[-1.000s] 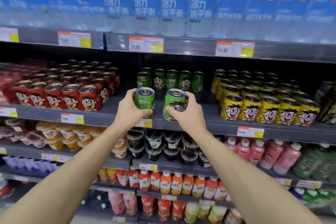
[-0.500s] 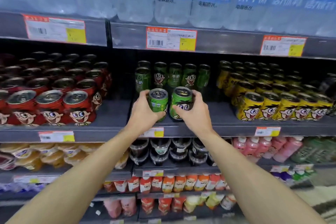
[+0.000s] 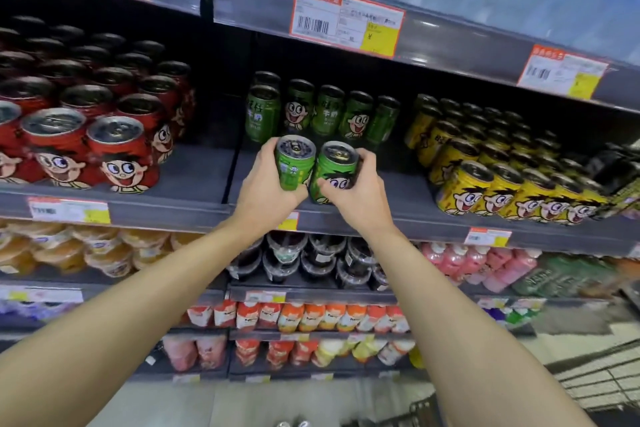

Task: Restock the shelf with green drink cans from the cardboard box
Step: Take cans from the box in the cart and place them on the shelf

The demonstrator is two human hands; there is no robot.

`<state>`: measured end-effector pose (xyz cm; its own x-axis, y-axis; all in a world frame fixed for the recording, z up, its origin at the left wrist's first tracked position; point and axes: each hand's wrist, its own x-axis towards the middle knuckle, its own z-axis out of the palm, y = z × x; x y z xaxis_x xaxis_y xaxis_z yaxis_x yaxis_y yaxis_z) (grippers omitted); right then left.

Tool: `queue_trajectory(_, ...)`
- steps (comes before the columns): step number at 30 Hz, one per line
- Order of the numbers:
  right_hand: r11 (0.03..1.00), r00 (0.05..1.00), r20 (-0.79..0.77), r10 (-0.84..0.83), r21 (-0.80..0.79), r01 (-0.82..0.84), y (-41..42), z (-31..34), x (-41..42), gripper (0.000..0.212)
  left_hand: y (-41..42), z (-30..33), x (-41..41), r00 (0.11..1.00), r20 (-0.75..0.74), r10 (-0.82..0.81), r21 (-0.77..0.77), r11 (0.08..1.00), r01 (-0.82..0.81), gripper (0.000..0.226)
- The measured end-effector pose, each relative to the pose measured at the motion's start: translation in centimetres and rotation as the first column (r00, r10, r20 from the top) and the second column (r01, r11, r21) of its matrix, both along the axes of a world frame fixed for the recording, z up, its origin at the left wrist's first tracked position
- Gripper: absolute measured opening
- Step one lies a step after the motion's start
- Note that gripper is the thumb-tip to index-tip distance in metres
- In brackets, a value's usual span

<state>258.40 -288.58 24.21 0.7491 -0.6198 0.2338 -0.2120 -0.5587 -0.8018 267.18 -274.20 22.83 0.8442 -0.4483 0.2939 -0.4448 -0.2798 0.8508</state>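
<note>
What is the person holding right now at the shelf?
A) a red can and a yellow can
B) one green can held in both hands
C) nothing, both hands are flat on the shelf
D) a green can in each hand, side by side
D: the left hand grips one green can and the right hand grips another green can, held next to each other in front of the green row.

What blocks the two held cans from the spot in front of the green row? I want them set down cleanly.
Nothing visible: bare shelf lies between the held cans and the green row.
</note>
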Motion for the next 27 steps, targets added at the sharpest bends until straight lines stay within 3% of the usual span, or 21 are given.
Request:
queue_trajectory(8, 0.992, 0.992, -0.008, 0.128, 0.006, -0.128, -1.1, 0.8, -0.8, 0.065, 0.0, 0.6, -0.9, 0.998, -0.008, 0.06, 0.052, 0.997, -0.06, 0.085)
queue_trajectory(16, 0.985, 0.987, 0.072, 0.14, 0.095, -0.147, -0.7, 0.1, -1.1, 0.071, -0.3, 1.0, -1.5, 0.985, 0.048, 0.164, 0.206, 0.964, -0.171, 0.085)
queue_trajectory(22, 0.978, 0.985, 0.111, 0.131, 0.148, -0.147, -0.8, -0.4, -1.2, 0.072, -1.5, 0.1, -4.2, 0.933, 0.053, 0.357, -0.011, 0.934, -0.357, 0.082)
queue_trajectory(27, 0.98, 0.983, 0.145, 0.115, 0.145, -0.137, -0.6, -1.2, -0.9, 0.074, -1.9, -0.2, -4.6, 0.915, 0.084, 0.395, -0.003, 0.918, -0.396, 0.065)
